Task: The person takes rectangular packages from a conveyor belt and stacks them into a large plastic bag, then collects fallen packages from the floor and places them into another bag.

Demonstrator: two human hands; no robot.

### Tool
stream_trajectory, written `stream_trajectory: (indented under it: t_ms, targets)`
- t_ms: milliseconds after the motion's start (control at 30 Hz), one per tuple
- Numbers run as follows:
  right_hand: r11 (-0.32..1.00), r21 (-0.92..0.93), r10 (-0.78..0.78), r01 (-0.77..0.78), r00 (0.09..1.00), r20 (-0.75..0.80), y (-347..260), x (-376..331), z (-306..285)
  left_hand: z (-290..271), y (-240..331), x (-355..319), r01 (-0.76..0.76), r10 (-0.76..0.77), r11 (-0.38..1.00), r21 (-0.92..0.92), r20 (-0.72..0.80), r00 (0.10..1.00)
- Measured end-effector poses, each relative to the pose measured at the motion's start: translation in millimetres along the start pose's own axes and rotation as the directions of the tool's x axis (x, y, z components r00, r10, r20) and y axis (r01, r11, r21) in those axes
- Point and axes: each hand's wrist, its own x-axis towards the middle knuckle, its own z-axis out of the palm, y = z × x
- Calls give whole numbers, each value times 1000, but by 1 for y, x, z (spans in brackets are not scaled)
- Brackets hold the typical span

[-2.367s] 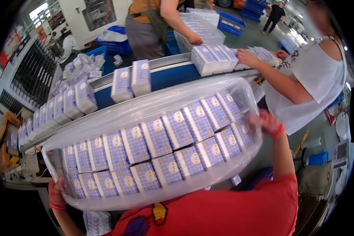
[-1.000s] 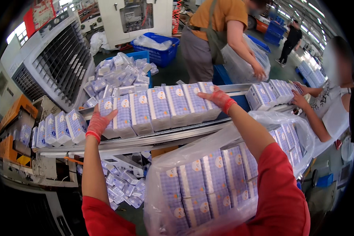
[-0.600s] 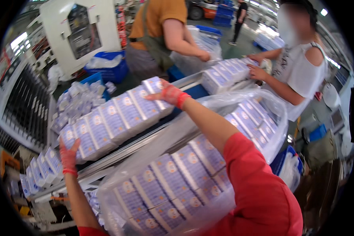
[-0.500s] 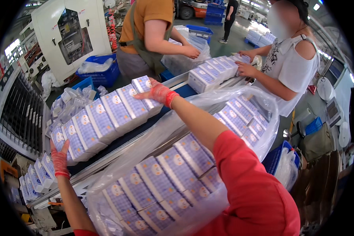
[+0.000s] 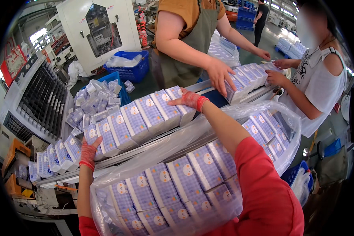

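A row of tissue packs, wrapped in purple checked film, spans the conveyor between my two hands. My left hand, in a red mesh glove, presses its left end with the thumb over the front. At the far right end, my right hand, gloved the same way, grips the last packs with its thumb on top; its other fingers are partly hidden. Nearer me, a large clear plastic bag holds several layered packs. My right forearm reaches across the bag.
More packs stand on the conveyor left of my hand. A blue bin of loose packs sits behind, near a blue crate. Opposite, a co-worker's hand touches another row; a person in white handles its far end.
The row between my hands has come nearer the conveyor's close rail. The view has swung left. The aproned co-worker's hand has come onto the other row.
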Motion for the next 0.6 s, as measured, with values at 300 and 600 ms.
stream_trajectory:
  t_ms: [300,600]
  targets:
    - [906,-307,-372,290,893,-253,-117,-102,-44,-55,100,-25,-458,477,845,277,-3,879]
    - [963,-260,-45,-78,897,-439,-50,-348,-134,42,117,-239,-309,245,932,188,302,921]
